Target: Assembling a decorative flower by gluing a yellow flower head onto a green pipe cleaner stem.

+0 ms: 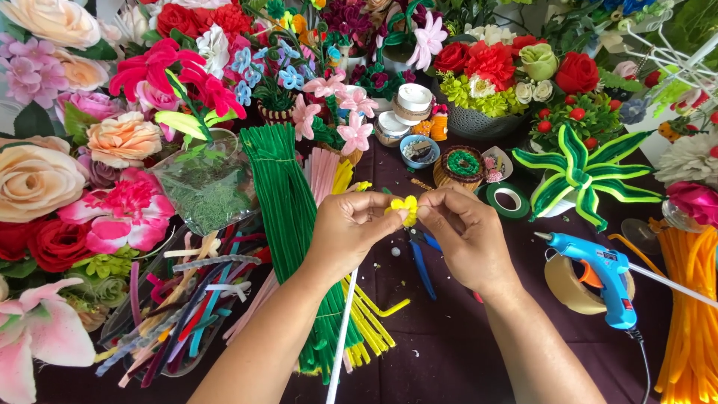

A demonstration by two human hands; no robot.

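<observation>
Head view: both hands meet just above the middle of the frame over a dark purple counter. The left hand and the right hand pinch a small yellow flower between their fingertips, thumbs and forefingers closed on it from either side. A white stem runs from below the left hand down toward the bottom edge of the frame.

Left of the hands lies a thick bundle of green pipe cleaners, with pink ones beside it and yellow ones fanned out under the left forearm. Lower left, a clear tray holds mixed-colour pipe cleaners. A clear bag of green moss sits above it. Fabric roses and peonies crowd the left edge and the top.

Under the hands, blue-handled pliers lie on the counter. To the right, a blue glue gun rests against a roll of tan tape. Orange pipe cleaners fill the right edge. Above the glue gun sits a green striped pipe-cleaner plant, and a roll of green tape lies near the right hand. A small brown basket stands behind the hands.
</observation>
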